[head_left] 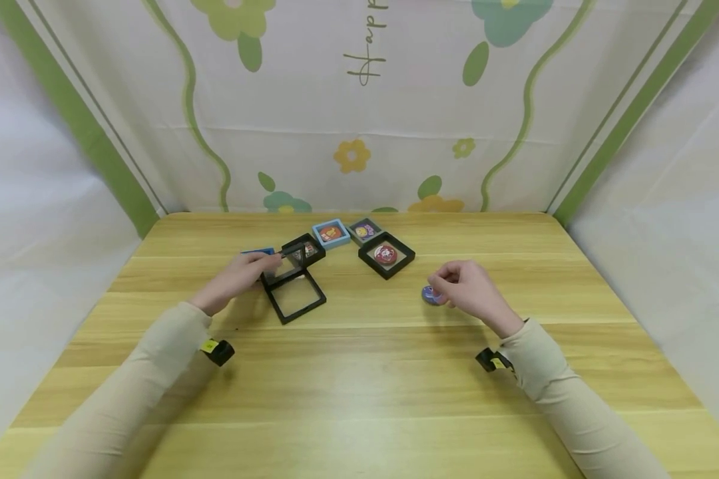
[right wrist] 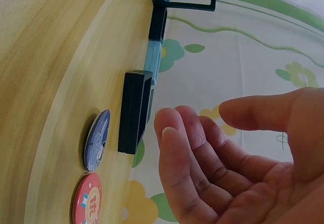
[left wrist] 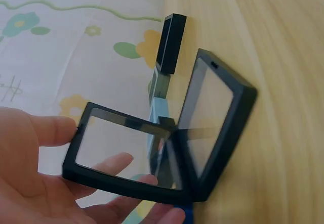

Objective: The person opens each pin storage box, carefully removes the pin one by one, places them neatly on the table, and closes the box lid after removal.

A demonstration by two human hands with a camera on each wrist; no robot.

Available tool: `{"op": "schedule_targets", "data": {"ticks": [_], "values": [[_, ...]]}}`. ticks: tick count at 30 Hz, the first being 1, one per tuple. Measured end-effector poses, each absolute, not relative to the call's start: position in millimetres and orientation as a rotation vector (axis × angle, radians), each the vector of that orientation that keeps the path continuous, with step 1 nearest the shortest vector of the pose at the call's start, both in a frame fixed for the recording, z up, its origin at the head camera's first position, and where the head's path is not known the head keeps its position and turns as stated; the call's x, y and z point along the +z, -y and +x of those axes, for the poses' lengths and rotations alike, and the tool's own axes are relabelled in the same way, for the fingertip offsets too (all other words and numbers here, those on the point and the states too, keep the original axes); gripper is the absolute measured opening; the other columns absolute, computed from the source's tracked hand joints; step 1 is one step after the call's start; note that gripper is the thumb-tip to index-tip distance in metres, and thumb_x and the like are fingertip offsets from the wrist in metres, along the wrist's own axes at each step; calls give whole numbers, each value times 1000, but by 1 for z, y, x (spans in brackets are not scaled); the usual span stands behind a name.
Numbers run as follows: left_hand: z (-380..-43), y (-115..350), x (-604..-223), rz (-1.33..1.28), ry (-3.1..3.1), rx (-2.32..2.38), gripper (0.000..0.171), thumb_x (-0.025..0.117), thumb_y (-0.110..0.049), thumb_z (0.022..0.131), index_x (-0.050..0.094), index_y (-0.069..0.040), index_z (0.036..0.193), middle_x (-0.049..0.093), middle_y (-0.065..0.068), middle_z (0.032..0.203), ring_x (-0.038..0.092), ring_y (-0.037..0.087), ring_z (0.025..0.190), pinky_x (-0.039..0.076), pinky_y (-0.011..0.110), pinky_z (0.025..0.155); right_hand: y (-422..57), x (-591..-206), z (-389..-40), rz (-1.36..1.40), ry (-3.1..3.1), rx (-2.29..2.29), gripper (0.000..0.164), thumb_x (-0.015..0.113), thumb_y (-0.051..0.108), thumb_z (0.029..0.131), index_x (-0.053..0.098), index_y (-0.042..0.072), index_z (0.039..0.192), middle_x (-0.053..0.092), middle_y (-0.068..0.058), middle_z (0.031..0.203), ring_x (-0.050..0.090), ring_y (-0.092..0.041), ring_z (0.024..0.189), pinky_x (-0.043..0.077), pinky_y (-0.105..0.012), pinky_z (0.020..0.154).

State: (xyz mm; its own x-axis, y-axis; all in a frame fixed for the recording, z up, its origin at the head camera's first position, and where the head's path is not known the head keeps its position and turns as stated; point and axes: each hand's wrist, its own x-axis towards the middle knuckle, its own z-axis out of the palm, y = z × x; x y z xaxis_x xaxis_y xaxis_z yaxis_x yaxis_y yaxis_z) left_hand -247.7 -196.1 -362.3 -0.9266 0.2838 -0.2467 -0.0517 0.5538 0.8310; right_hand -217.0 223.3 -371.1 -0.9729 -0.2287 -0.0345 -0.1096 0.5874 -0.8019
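Observation:
My left hand [head_left: 239,276] grips one raised half of a hinged black display frame [left wrist: 129,183], thumb on its edge and fingers behind the clear film. The frame's other half lies on the table, and the two stand apart like an opened book. My right hand [head_left: 470,289] hovers over two round badges with its fingers loosely bent, the thumb apart from them and nothing between. Of these badges, the blue one [right wrist: 96,140] and the red one [right wrist: 87,199] lie side by side on the tabletop; in the head view the hand partly covers them.
Behind the opened frame stands a row of framed badges: a black frame [head_left: 320,251], a light blue frame [head_left: 331,247], a grey frame [head_left: 353,234] and a black frame with a red badge [head_left: 386,255]. A dark blue frame [head_left: 257,251] is partly hidden behind my left hand.

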Motion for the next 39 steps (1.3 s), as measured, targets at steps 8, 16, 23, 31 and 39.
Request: {"op": "schedule_targets", "data": {"ticks": [8,16,23,31,39], "values": [[-246,200,-350,312,-2622,1189,50,45,-39,105,57,0,135,45,22,144,47,37,125,43,53,96,-223,-371,-217,-291,-2673,-1336,29,60,24,99,69,-4,101,69,-15,88,68,-36,76,55,-50,69],[-244,201,-347,417,-2688,1076,34,57,-35,101,70,-5,111,65,14,113,58,29,104,47,43,84,-223,-372,-218,-309,-2641,-1335,27,61,21,99,69,-5,101,68,-15,87,67,-37,76,55,-49,68],[-243,196,-351,552,-2746,938,27,67,-31,96,75,-6,102,67,9,89,53,23,73,44,36,62,-222,-374,-217,-300,-2580,-1337,26,60,19,99,67,-6,102,67,-18,89,66,-37,78,55,-48,69],[-240,190,-351,656,-2757,888,15,73,-22,92,78,-8,95,67,1,83,55,19,69,45,36,61,-223,-375,-217,-316,-2612,-1357,27,60,21,99,67,-5,103,68,-16,88,66,-39,78,55,-49,69],[-239,187,-352,676,-2779,826,10,78,-22,87,80,-13,89,69,-5,79,58,15,70,47,34,62,-223,-375,-217,-308,-2628,-1352,26,61,20,99,68,-5,103,69,-14,86,67,-38,76,55,-49,68]]}}
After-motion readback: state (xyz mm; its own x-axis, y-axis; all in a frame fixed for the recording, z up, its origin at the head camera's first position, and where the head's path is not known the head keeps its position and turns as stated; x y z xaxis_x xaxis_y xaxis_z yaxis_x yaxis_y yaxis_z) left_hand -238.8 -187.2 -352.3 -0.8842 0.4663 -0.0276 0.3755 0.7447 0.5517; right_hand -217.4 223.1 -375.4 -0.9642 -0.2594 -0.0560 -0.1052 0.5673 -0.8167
